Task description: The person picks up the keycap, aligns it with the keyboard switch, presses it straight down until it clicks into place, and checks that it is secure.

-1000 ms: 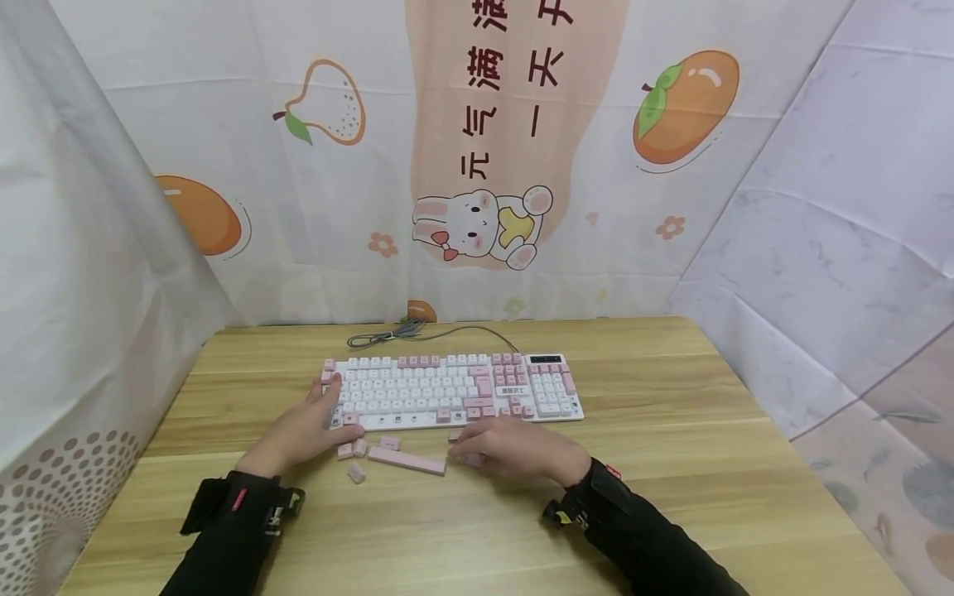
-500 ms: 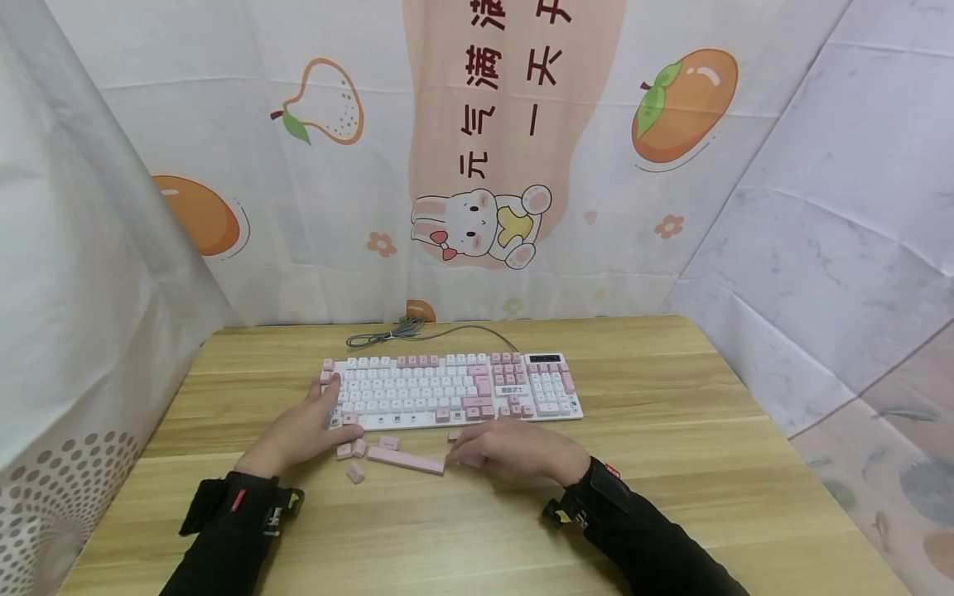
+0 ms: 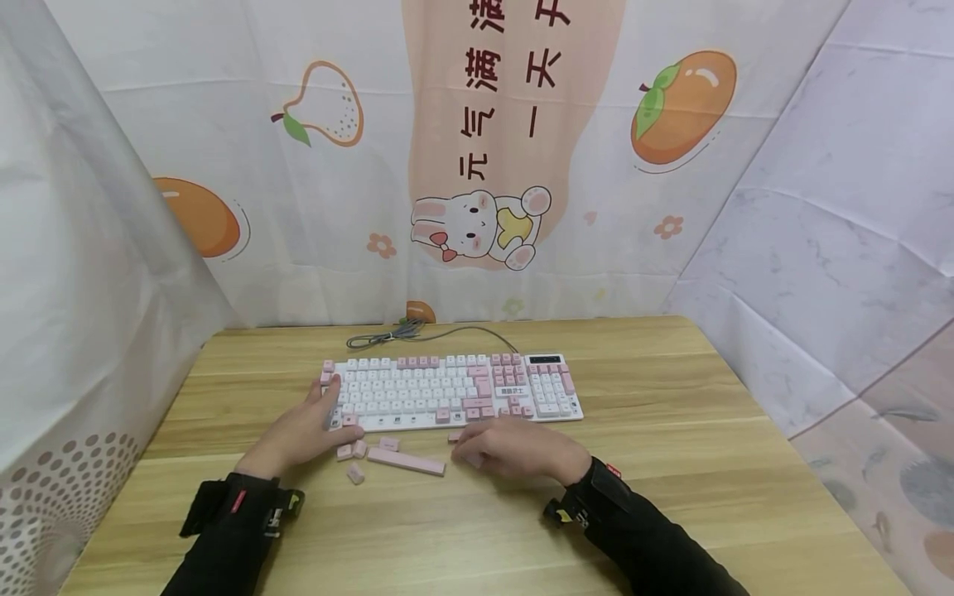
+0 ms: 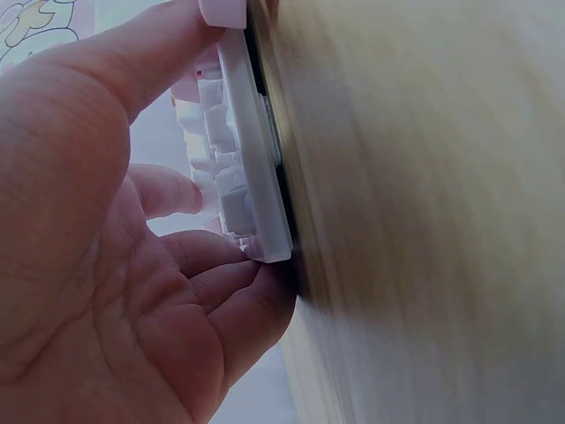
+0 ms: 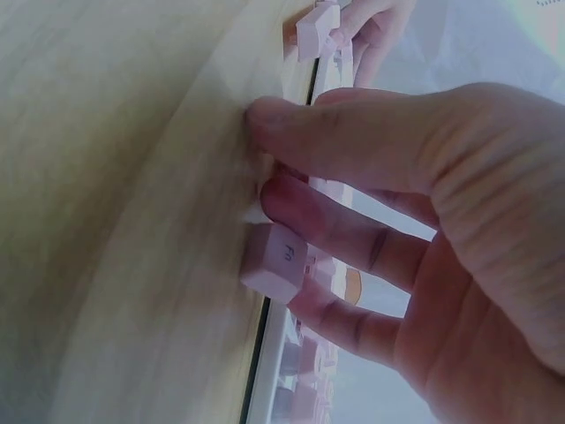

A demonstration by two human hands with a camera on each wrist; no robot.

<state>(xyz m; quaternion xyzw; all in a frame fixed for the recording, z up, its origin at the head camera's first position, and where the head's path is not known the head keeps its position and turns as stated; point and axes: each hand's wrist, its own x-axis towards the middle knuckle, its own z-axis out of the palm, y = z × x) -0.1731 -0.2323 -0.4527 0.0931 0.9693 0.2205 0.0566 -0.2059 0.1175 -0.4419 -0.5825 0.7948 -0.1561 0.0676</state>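
Note:
A pink-and-white keyboard (image 3: 417, 393) lies on the wooden table. My left hand (image 3: 298, 430) grips its left end; in the left wrist view the fingers (image 4: 238, 305) curl against the white side edge, with the thumb at the front corner by a pink keycap. My right hand (image 3: 514, 447) is low over the table just in front of the keyboard, its thumb and nearest finger apart. A pink Fn keycap (image 5: 275, 263) sits by its fingertips. Another pink keycap (image 3: 454, 436) shows beyond the hand. A long pink spacebar (image 3: 407, 461) lies between the hands.
Several loose pink keycaps (image 3: 355, 473) lie left of the spacebar, near my left thumb. The coiled grey cable (image 3: 387, 335) is behind the keyboard. A printed cloth (image 3: 335, 207) hangs at the table's back edge.
My right hand's fingertips have drawn slightly right, away from the end of the spacebar. My left hand and the keyboard stay in place.

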